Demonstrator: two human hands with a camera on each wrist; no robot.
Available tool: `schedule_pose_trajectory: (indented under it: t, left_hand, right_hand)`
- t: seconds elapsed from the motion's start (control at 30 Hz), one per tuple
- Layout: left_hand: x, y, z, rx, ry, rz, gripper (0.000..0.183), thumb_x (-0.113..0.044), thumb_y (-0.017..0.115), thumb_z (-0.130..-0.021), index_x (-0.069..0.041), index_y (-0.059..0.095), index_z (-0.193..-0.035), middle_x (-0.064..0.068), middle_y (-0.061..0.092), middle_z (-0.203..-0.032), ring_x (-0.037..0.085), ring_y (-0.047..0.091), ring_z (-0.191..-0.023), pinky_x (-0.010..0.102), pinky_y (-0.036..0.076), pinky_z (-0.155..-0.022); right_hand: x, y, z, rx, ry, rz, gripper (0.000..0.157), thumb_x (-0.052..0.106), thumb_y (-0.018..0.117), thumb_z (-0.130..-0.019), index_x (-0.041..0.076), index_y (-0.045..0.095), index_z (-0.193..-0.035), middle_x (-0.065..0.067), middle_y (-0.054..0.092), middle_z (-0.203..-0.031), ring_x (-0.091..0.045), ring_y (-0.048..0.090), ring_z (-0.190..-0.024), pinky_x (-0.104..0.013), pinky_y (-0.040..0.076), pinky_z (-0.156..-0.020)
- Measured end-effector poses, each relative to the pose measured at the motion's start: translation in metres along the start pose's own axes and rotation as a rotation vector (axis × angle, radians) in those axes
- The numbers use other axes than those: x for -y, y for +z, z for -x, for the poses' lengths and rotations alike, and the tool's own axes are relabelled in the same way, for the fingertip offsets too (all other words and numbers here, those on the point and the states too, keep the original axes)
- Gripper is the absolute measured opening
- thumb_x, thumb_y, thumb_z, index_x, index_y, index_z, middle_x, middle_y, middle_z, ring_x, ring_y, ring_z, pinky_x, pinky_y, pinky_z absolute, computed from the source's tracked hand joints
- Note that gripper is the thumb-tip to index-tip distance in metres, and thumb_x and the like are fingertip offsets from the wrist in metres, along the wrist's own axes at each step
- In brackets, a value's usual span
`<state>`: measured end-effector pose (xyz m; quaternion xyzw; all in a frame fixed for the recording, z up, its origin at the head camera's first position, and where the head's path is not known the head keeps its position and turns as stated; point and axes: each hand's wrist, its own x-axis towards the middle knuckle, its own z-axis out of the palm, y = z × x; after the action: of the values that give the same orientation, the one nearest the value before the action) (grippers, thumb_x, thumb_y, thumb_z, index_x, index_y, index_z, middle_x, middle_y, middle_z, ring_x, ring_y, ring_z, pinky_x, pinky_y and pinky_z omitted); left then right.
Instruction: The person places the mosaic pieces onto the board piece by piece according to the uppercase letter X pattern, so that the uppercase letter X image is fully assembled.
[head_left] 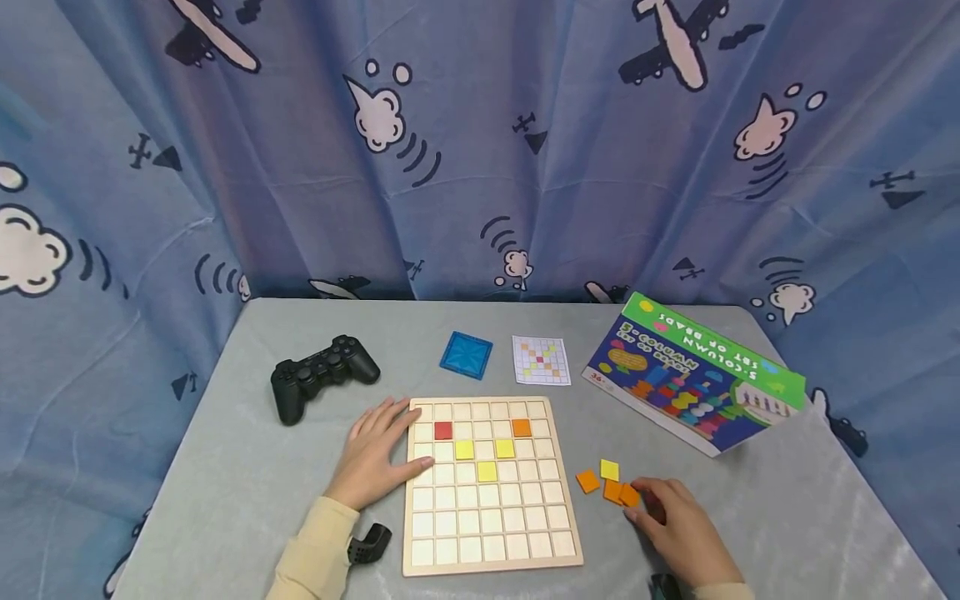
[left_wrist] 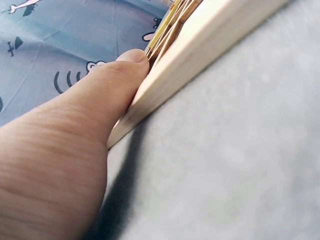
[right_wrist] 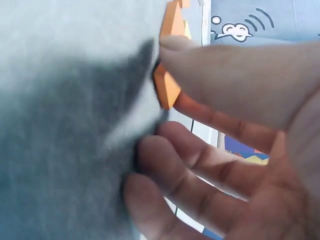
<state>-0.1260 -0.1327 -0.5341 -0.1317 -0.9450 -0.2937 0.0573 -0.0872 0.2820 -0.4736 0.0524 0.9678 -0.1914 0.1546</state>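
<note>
A pale wooden grid board (head_left: 468, 527) lies on the table, with a red tile (head_left: 443, 431), an orange tile (head_left: 521, 428) and three yellow tiles (head_left: 487, 472) in its cells. My left hand (head_left: 378, 458) rests along the board's left edge, fingers extended; its thumb (left_wrist: 131, 57) lies over the rim in the left wrist view. To the right of the board, my right hand (head_left: 686, 529) pinches a loose orange tile (right_wrist: 167, 87) between thumb and index finger, the other fingers loosely bent. Beside it lie two more orange tiles (head_left: 588, 482) and a loose yellow tile (head_left: 610, 470).
Behind the board lie a blue square tray (head_left: 467, 355) and a small pattern card (head_left: 542, 361). A black game controller (head_left: 322, 377) sits at the back left. At the back right stands a colourful toy box (head_left: 693, 375). A patterned curtain (head_left: 465, 167) hangs behind the table.
</note>
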Motion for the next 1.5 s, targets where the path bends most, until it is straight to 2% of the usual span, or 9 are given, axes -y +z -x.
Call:
schedule_pose_trajectory:
  t: [0.2, 0.43, 0.63, 0.77, 0.97, 1.1, 1.33, 1.43, 1.5]
  left_hand:
    - [-0.001, -0.001, -0.001, 0.002, 0.008, 0.003, 0.078, -0.064, 0.065, -0.079, -0.021, 0.048, -0.142, 0.001, 0.038, -0.152, 0.025, 0.025, -0.144, 0.051, 0.017, -0.116]
    - [-0.001, -0.002, -0.002, -0.001, 0.011, -0.002, 0.078, -0.063, 0.066, -0.078, -0.021, 0.048, -0.142, 0.001, 0.038, -0.152, 0.026, 0.025, -0.144, 0.051, 0.017, -0.116]
    - [-0.001, -0.003, -0.001, 0.009, 0.003, 0.001, 0.078, -0.063, 0.066, -0.079, -0.021, 0.048, -0.142, 0.001, 0.038, -0.152, 0.026, 0.025, -0.144, 0.051, 0.017, -0.116]
    - [-0.002, -0.003, -0.001, 0.012, -0.002, 0.010, 0.078, -0.062, 0.066, -0.079, -0.021, 0.047, -0.143, 0.000, 0.037, -0.152, 0.025, 0.024, -0.144, 0.051, 0.016, -0.116]
    - [-0.001, -0.003, 0.000, 0.006, -0.003, 0.013, 0.079, -0.062, 0.066, -0.079, -0.021, 0.047, -0.143, 0.001, 0.037, -0.152, 0.025, 0.024, -0.144, 0.051, 0.016, -0.116]
    - [-0.001, -0.002, 0.000, 0.015, -0.007, 0.017, 0.079, -0.063, 0.066, -0.079, -0.022, 0.046, -0.144, 0.000, 0.036, -0.153, 0.025, 0.024, -0.145, 0.051, 0.016, -0.116]
    - [0.000, -0.001, 0.000, 0.004, -0.010, 0.018, 0.079, -0.063, 0.066, -0.079, -0.022, 0.047, -0.143, 0.000, 0.038, -0.152, 0.026, 0.025, -0.144, 0.052, 0.016, -0.116]
    - [0.000, 0.000, 0.001, 0.005, -0.009, 0.014, 0.079, -0.064, 0.065, -0.079, -0.022, 0.046, -0.143, -0.001, 0.037, -0.152, 0.025, 0.025, -0.144, 0.051, 0.016, -0.116]
    - [0.000, -0.001, 0.001, 0.007, -0.010, 0.018, 0.079, -0.064, 0.065, -0.079, -0.022, 0.046, -0.143, -0.001, 0.037, -0.152, 0.025, 0.025, -0.144, 0.051, 0.016, -0.116]
  right_hand:
    - [0.003, 0.003, -0.001, -0.011, 0.012, -0.015, 0.038, 0.018, 0.073, -0.086, 0.000, 0.061, -0.117, -0.012, 0.057, -0.103, -0.018, 0.050, -0.078, -0.034, 0.051, -0.070]
    - [0.001, 0.005, -0.001, -0.021, 0.035, -0.038, 0.037, 0.015, 0.073, -0.085, -0.001, 0.059, -0.115, -0.013, 0.057, -0.102, -0.019, 0.052, -0.080, -0.039, 0.054, -0.073]
    - [0.001, 0.000, 0.000, 0.006, 0.047, -0.051, 0.037, 0.017, 0.071, -0.087, -0.004, 0.059, -0.116, -0.013, 0.058, -0.101, -0.019, 0.053, -0.080, -0.040, 0.055, -0.074]
    - [0.006, -0.007, 0.002, 0.011, 0.015, -0.033, 0.037, 0.018, 0.070, -0.088, -0.005, 0.058, -0.116, -0.013, 0.060, -0.104, -0.019, 0.055, -0.083, -0.043, 0.055, -0.077]
    - [0.027, -0.016, 0.006, -0.048, -0.152, -0.012, 0.032, 0.010, 0.071, -0.086, -0.002, 0.059, -0.113, -0.009, 0.061, -0.101, -0.016, 0.057, -0.082, -0.037, 0.055, -0.072]
    - [0.044, -0.021, 0.007, -0.088, -0.262, -0.018, 0.024, 0.009, 0.073, -0.084, 0.004, 0.058, -0.103, -0.004, 0.061, -0.092, -0.011, 0.057, -0.077, -0.031, 0.054, -0.066]
    - [0.073, -0.020, 0.001, -0.231, -0.695, 0.027, 0.025, 0.008, 0.078, -0.078, 0.015, 0.058, -0.090, 0.006, 0.058, -0.085, -0.002, 0.052, -0.070, -0.020, 0.049, -0.058]
    - [0.087, -0.017, 0.000, -0.223, -0.798, 0.061, 0.023, 0.013, 0.078, -0.079, 0.016, 0.059, -0.092, 0.007, 0.059, -0.087, -0.001, 0.050, -0.069, -0.018, 0.047, -0.057]
    - [0.098, -0.014, -0.001, -0.180, -0.842, 0.065, 0.021, 0.016, 0.076, -0.082, 0.016, 0.060, -0.095, 0.007, 0.060, -0.089, -0.001, 0.052, -0.070, -0.018, 0.049, -0.059]
